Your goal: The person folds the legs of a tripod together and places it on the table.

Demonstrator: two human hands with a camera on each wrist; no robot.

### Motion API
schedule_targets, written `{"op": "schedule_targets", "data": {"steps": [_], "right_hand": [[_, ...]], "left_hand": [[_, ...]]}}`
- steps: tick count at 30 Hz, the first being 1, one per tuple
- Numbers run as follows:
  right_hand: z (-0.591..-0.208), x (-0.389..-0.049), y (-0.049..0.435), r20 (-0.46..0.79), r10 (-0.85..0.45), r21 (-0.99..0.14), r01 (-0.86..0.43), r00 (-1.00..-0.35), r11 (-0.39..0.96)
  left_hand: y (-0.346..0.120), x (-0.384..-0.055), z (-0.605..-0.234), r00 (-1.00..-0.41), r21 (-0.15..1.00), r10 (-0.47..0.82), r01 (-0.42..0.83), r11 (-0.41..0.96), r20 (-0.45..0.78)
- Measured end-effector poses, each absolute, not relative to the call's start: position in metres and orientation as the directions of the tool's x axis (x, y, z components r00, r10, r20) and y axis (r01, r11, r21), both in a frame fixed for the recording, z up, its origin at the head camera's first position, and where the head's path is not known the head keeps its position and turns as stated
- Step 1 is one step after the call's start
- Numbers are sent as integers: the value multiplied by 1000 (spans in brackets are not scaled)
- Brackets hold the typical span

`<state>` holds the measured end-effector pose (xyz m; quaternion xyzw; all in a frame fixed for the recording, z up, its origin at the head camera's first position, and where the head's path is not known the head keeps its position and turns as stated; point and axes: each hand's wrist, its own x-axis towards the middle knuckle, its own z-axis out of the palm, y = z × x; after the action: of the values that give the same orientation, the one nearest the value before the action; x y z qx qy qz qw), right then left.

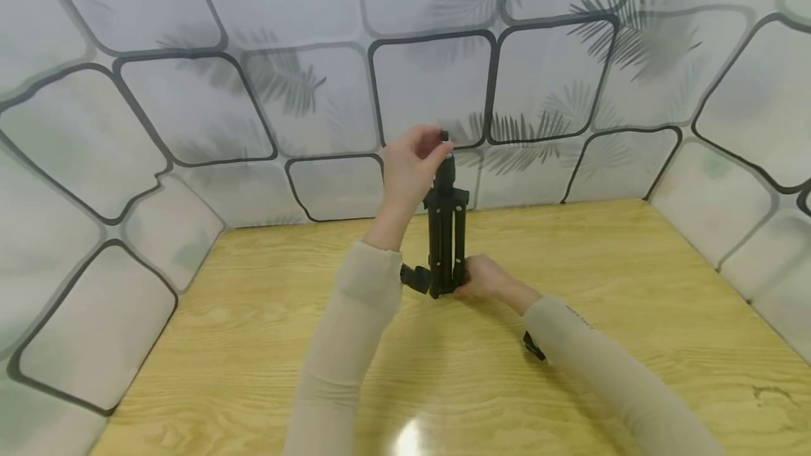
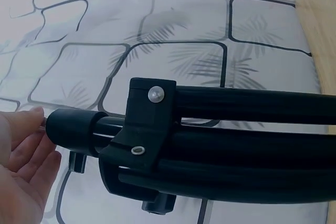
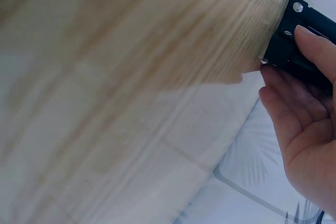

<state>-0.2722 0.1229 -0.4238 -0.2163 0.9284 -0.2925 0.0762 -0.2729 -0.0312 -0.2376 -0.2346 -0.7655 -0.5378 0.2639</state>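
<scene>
A black tripod [image 1: 446, 238] stands upright on the wooden table with its legs folded together. At its top, the thumb and fingers of my left hand [image 1: 408, 164] pinch a small black piece [image 1: 445, 136] above the thick collar [image 2: 73, 129]. In the left wrist view the legs [image 2: 252, 142] run off to the right and silver rivets show on the bracket [image 2: 152, 108]. Low down, my right hand [image 1: 484, 276] grips the leg ends from the right. The right wrist view shows its thumb on one side of the black end piece [image 3: 286, 45] and the fingers beneath.
The light wooden table [image 1: 285, 343] meets a patterned backdrop [image 1: 329, 97] close behind the tripod, and its panels also rise at left and right. A small black device [image 1: 534, 345] sits under the right cuff, and another [image 1: 416, 278] shows beside the left cuff.
</scene>
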Motion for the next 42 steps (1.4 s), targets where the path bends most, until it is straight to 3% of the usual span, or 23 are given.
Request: {"op": "schedule_targets", "data": {"steps": [13,22,32,42], "right_hand": [[-412,-275,128,64,-460,-538,-419,-886,732],[-400,-278,140,155,-426,-491,-444,-891,749],[-399,-269,166,178,-391,-550,-421,-903,722],[-396,-265,187,150,-376,-531,-395,-914,749]], "left_hand": [[-50,-266,-233,-716,697,9,683,218,698],[-82,-260,-231,-657,663,-96,729,171,748],[-123,-252,-260,-749,763,-171,593,257,640],[-146,-247,-290,-834,813,-131,470,344,537]]}}
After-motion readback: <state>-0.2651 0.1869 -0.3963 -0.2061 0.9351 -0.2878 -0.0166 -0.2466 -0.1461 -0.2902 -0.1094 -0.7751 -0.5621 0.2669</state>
